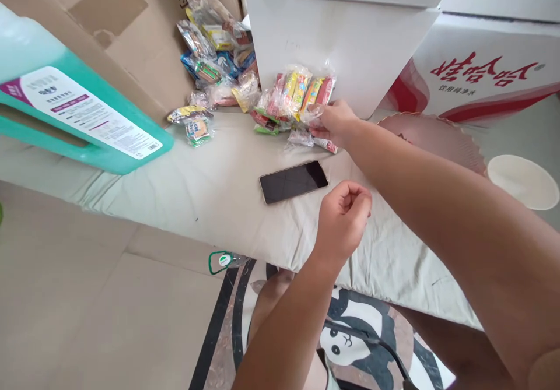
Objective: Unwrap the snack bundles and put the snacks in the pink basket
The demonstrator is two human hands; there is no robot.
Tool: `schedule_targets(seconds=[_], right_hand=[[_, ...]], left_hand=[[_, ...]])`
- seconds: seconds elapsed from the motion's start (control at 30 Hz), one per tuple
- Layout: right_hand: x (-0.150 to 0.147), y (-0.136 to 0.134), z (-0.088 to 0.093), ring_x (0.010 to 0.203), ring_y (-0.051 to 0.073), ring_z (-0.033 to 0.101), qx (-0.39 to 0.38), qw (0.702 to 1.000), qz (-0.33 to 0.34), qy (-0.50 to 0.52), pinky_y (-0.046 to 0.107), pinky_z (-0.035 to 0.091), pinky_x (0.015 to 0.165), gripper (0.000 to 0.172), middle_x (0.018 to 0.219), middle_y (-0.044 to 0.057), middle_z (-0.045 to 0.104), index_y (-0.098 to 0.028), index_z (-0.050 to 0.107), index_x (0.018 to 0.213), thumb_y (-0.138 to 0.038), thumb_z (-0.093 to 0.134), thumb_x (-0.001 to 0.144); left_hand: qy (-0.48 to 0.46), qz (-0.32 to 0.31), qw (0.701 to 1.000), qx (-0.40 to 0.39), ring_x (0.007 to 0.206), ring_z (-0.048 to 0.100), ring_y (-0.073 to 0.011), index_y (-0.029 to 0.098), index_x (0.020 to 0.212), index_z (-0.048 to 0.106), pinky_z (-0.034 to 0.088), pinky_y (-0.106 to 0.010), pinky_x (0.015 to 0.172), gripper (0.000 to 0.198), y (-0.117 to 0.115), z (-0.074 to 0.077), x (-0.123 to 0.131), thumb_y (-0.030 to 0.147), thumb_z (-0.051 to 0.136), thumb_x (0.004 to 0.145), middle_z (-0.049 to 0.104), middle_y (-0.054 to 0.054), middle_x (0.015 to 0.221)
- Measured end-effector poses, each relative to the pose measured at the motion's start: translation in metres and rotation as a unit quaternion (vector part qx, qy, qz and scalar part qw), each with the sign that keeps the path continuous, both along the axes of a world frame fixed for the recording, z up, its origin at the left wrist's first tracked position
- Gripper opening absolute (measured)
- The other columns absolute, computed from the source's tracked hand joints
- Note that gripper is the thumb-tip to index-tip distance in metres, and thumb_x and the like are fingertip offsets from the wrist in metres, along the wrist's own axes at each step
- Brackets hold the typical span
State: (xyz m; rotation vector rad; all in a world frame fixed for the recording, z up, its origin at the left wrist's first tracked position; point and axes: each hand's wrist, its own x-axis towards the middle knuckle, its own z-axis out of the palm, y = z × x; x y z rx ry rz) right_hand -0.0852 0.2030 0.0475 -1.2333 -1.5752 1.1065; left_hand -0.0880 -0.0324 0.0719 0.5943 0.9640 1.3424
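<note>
Packets (295, 95) in shiny wrappers are leaning against a white box (324, 34), ahead and to the left of the right hand (335, 125). That hand is touching the near-right end of the row, but its fingertips are partly hiding among clear wrapping, so I cannot tell whether they are gripping 1 packet or merely resting on it. The left hand (343, 218), nearer the body, is making a loose closed fist, showing nothing in its grasp and giving the row no support.

The weak point is probably the row itself: slick wrappers seem to be relying on each other and the box, so a tug could be sending several sliding onto the cloth (227, 174). A phone (294, 182) is lying just left of the left hand; a tumbling packet could be landing on it, or a careless sweep of that fist could be shoving it toward the near edge. Farther left of the right hand, a looser heap (214, 58) is nearly meeting the row, so any slump could be mixing the 2 groups. Right of that hand, a low-dipping forearm (411, 186) could be knocking the pink tray (431, 130).
</note>
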Motion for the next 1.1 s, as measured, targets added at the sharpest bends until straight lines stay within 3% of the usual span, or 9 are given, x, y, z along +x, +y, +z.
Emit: schedule_targets(seconds=[0.2,0.3,0.37,0.43,0.6,0.73,0.83,0.97,1.1], right_hand=[[0.022,-0.043,0.031,0.061,0.011,0.059,-0.194,0.974,-0.061,0.104,0.029,0.061,0.062,0.02,0.07,-0.002,0.057,-0.022,0.05,0.082,-0.024,0.069,0.088],[0.051,-0.089,0.047,0.064,0.012,0.059,-0.175,0.966,-0.051,0.185,0.025,0.054,0.055,0.016,0.076,-0.002,0.061,-0.023,0.054,0.085,-0.019,0.068,0.082],[0.081,-0.131,0.05,0.066,0.013,0.059,-0.141,0.972,0.011,0.188,0.025,0.051,0.054,0.016,0.079,0.0,0.064,-0.023,0.061,0.09,-0.027,0.074,0.08],[0.115,-0.177,0.045,0.067,0.014,0.058,-0.108,0.978,0.052,0.172,0.026,0.05,0.054,0.028,0.083,0.0,0.065,-0.026,0.067,0.101,-0.038,0.08,0.079],[0.181,-0.26,0.017,0.076,0.015,0.064,-0.035,0.989,0.108,0.091,0.028,0.054,0.063,0.035,0.096,0.003,0.07,-0.026,0.068,0.119,-0.046,0.074,0.091],[0.223,-0.274,0.0,0.08,0.018,0.069,0.037,0.991,0.129,-0.012,0.032,0.056,0.068,0.028,0.102,0.005,0.076,-0.026,0.068,0.124,-0.039,0.06,0.1],[0.265,-0.268,-0.011,0.075,0.02,0.067,0.092,0.986,-0.005,-0.14,0.037,0.054,0.071,0.016,0.088,0.004,0.074,-0.027,0.071,0.106,-0.035,0.06,0.097],[0.323,-0.258,-0.029,0.082,0.026,0.065,0.071,0.911,-0.232,-0.334,0.041,0.049,0.075,0.016,0.091,0.007,0.07,-0.027,0.066,0.099,-0.033,0.065,0.085],[0.351,-0.256,-0.038,0.084,0.029,0.06,-0.007,0.863,-0.24,-0.444,0.035,0.037,0.064,0.033,0.1,0.012,0.068,-0.025,0.062,0.102,-0.048,0.07,0.08]], left_hand=[[0.022,0.036,0.999,0.003,0.052,0.041,-0.0067,0.02,0.067,0.053,0.032,-0.022,0.051,0.017,-0.003,0.003,-0.005,0.027,0.063,0.079,0.047,0.006,0.054],[0.028,0.107,0.994,-0.002,0.051,0.04,-0.0068,0.02,0.069,0.053,0.032,-0.022,0.052,0.018,-0.002,-0.002,-0.009,0.03,0.064,0.081,0.045,0.007,0.054],[0.017,0.144,0.989,-0.004,0.057,0.048,-0.0077,0.021,0.075,0.056,0.039,-0.022,0.058,0.019,0.0,-0.005,-0.01,0.035,0.067,0.081,0.051,0.005,0.062],[-0.014,0.096,0.995,0.019,0.078,0.063,-0.0119,0.021,0.087,0.062,0.049,-0.025,0.07,0.028,0.001,-0.007,-0.007,0.045,0.073,0.078,0.065,0.0,0.081],[-0.106,-0.178,0.977,0.057,0.11,0.071,-0.0276,0.023,0.104,0.066,0.058,-0.037,0.085,0.051,-0.007,-0.011,0.027,0.05,0.088,0.068,0.075,-0.007,0.109],[-0.106,-0.192,0.975,-0.039,0.099,0.075,-0.0238,0.022,0.108,0.069,0.059,-0.035,0.083,0.047,-0.012,-0.022,0.06,0.042,0.086,0.069,0.078,-0.005,0.102],[-0.046,-0.176,0.979,-0.095,0.077,0.072,-0.0171,0.019,0.092,0.068,0.058,-0.031,0.072,0.04,-0.009,-0.031,0.073,0.044,0.087,0.067,0.074,-0.002,0.087],[0.002,-0.179,0.977,-0.117,0.068,0.073,-0.018,0.019,0.088,0.064,0.058,-0.031,0.064,0.045,-0.002,-0.038,0.081,0.048,0.089,0.066,0.071,-0.001,0.078],[-0.015,-0.179,0.977,-0.119,0.076,0.078,-0.0211,0.02,0.096,0.058,0.062,-0.033,0.075,0.053,-0.001,-0.041,0.09,0.05,0.091,0.068,0.076,-0.002,0.08]])
